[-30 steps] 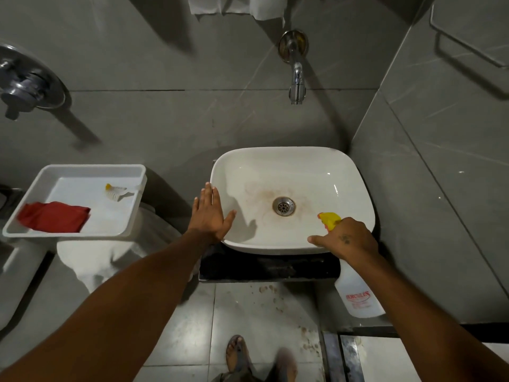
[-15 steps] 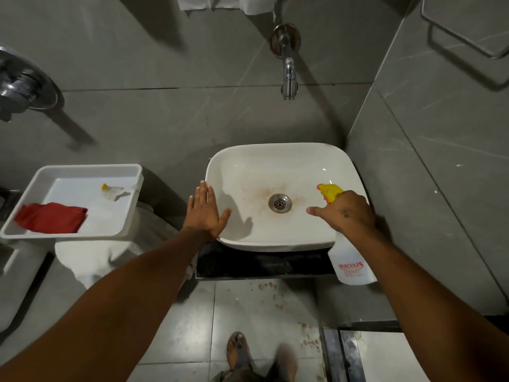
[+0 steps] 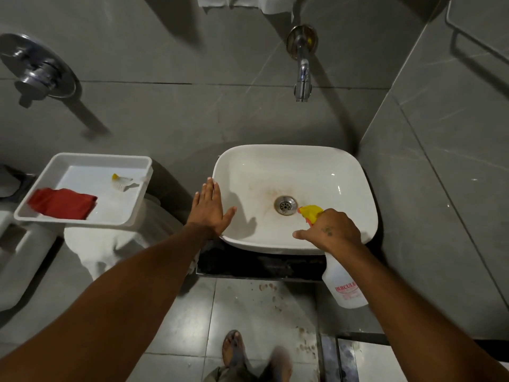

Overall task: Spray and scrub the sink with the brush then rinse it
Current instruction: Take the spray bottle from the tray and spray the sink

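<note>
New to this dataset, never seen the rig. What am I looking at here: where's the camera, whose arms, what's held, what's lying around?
There is no robot. A person wears one wide-angle camera on the head, looking down at their own arms, so there is just this one view. The right hand grips a spray bottle, its yellow nozzle aimed into the white sink, near the drain. Brownish stains surround the drain. The left hand lies flat and open on the sink's left rim. The tap shows no water running. To the left, a white tray holds a red cloth and a small brush.
</note>
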The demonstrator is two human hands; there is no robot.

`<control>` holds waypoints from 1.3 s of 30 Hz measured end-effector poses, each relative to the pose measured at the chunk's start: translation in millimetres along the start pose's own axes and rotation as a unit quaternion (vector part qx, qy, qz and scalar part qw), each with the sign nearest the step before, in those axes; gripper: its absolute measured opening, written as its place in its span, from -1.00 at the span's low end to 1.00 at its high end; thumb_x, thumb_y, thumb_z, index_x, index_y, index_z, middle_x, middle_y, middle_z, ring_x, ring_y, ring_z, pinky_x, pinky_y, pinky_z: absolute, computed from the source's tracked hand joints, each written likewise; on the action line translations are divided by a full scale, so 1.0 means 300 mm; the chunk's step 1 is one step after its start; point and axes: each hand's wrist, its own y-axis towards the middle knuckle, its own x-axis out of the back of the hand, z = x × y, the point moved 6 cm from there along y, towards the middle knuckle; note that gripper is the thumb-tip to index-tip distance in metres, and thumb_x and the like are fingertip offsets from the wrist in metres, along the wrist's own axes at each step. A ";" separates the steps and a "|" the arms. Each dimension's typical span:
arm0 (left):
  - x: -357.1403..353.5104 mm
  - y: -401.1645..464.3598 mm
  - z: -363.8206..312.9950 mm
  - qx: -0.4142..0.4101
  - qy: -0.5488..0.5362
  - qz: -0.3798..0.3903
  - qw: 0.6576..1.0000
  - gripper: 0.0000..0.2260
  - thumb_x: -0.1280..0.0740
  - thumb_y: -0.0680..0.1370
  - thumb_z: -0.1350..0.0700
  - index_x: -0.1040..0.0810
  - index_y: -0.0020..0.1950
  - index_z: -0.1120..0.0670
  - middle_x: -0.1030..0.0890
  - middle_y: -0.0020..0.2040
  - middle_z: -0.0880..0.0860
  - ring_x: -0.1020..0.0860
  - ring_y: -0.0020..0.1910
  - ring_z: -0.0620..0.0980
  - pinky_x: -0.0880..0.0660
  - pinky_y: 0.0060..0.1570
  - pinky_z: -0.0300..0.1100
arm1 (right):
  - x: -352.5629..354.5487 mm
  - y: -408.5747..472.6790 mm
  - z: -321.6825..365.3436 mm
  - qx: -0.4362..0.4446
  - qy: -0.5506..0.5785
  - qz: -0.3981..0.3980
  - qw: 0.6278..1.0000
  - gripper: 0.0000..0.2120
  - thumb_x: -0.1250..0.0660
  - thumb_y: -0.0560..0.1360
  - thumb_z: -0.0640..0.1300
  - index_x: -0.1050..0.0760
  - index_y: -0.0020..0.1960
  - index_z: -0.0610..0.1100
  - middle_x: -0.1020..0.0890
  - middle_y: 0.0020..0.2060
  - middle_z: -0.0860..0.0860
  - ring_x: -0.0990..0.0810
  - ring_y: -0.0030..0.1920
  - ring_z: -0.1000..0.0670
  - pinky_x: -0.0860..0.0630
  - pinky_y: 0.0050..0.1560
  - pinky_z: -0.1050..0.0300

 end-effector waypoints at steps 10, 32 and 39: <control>0.015 -0.010 -0.004 0.015 0.005 0.005 1.000 -0.16 0.00 0.60 -0.34 0.21 0.60 0.21 0.18 0.63 0.20 0.14 0.60 0.16 0.15 0.55 0.12 | 0.035 0.021 -0.029 -0.005 0.108 -0.037 0.993 -0.61 -0.48 0.25 0.16 -0.57 -0.02 -0.02 -0.61 -0.21 -0.02 -0.56 -0.23 -0.09 -0.50 -0.18 0.08; 0.099 -0.270 1.157 0.361 -0.060 -0.075 0.927 -0.17 0.12 0.56 -0.42 0.11 0.62 0.14 0.09 0.64 0.17 0.11 0.61 0.14 0.19 0.54 0.13 | -0.478 0.081 1.894 0.427 0.420 0.209 0.773 -0.48 -0.50 0.33 -0.27 -0.55 0.24 0.04 -0.67 0.06 0.04 -0.60 -0.08 0.24 -0.50 0.00 0.36; -0.060 -0.122 1.396 0.394 -0.093 -0.084 0.911 -0.15 0.15 0.54 -0.44 0.13 0.62 0.15 0.16 0.63 0.17 0.20 0.60 0.14 0.24 0.53 0.14 | -0.966 0.224 2.153 0.402 0.409 0.246 0.781 -0.74 -0.47 0.40 -0.23 -0.60 0.08 -0.11 -0.69 -0.04 -0.06 -0.61 -0.15 -0.07 -0.47 -0.18 0.44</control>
